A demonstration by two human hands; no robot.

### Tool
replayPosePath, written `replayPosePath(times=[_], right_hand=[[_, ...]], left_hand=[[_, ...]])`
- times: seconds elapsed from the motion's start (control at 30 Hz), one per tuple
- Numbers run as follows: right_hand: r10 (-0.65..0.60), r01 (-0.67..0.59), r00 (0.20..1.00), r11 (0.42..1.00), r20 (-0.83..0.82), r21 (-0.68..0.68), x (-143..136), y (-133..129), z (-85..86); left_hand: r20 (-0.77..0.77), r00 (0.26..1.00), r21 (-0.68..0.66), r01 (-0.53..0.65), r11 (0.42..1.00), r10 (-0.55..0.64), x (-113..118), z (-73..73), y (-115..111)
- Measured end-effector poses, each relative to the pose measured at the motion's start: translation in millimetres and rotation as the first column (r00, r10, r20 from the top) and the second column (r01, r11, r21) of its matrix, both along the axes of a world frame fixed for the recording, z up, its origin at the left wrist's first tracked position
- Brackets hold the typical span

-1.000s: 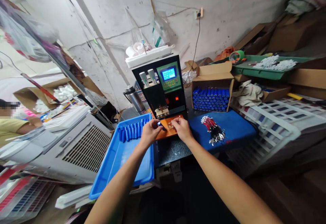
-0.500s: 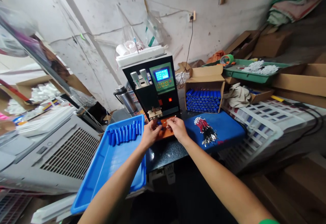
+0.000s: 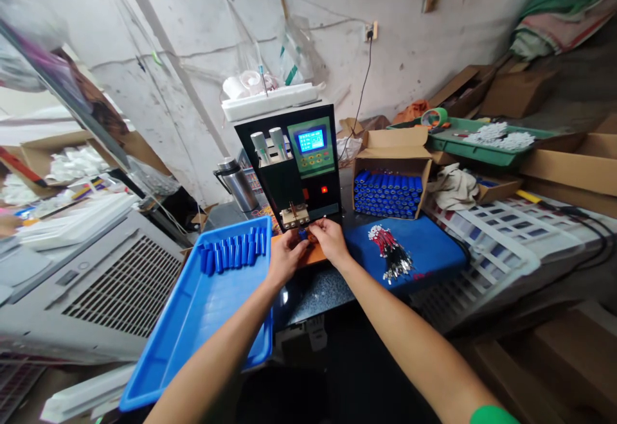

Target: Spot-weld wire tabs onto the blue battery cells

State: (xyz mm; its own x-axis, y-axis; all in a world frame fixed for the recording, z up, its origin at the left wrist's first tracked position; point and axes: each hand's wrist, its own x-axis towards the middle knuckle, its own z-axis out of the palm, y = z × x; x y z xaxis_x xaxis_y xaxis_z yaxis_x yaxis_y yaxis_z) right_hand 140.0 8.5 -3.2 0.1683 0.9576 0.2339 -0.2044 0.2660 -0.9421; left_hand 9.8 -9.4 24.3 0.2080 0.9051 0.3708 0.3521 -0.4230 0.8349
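We have a blue cell (image 3: 303,235) at the front of the black machine (image 3: 315,183), just below its metal electrodes (image 3: 292,211) and over the orange plate (image 3: 315,254). Our left hand (image 3: 285,257) has thumb and fingers closed around the cell. Our right hand (image 3: 329,239) is beside it, fingers curled and tips drawn together near the cell's right side; whether they pinch anything, we cannot tell.

Under the plate we see the dark speckled worktop (image 3: 315,295), its near edge running below our wrists. At its left the blue tray (image 3: 212,305) reaches out past that near edge; more blue cells (image 3: 234,252) lie in a row along the tray's far edge, up to its far right corner. A steel flask (image 3: 238,183) stands behind that edge.

To our right, a blue mat (image 3: 434,244) covers the worktop's right part. Toward the mat's left edge lies a bundle of red and black wires (image 3: 390,254), white ends pointing to the far edge. Behind the mat's far edge stands an open cardboard box (image 3: 398,138) stacked with blue cylinders (image 3: 388,194).
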Motion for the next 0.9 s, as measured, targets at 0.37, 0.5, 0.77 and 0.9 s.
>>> replayPosePath(times=[0.37,0.5,0.77,0.9], right_hand=[[-0.044,0.040,0.988,0.999,0.150,0.026,-2.4,0.1,0.6],[-0.041,0.039,0.987,0.999,0.153,0.018,-2.7,-1.7,3.7],[-0.026,0.024,0.992,1.000,0.126,0.011,-2.1,-2.2,4.5],[-0.013,0.013,0.994,1.000,0.113,0.004,-2.4,-1.0,3.4]], left_hand=[[0.024,1.000,0.011,-0.014,1.000,0.014,0.7,-1.2,0.0],[0.027,1.000,0.008,-0.004,1.000,0.004,0.4,-1.6,0.4],[0.044,0.999,-0.012,-0.002,1.000,0.003,1.4,-1.1,-0.3],[0.052,0.999,-0.012,-0.012,1.000,0.013,1.6,-0.4,-0.3]])
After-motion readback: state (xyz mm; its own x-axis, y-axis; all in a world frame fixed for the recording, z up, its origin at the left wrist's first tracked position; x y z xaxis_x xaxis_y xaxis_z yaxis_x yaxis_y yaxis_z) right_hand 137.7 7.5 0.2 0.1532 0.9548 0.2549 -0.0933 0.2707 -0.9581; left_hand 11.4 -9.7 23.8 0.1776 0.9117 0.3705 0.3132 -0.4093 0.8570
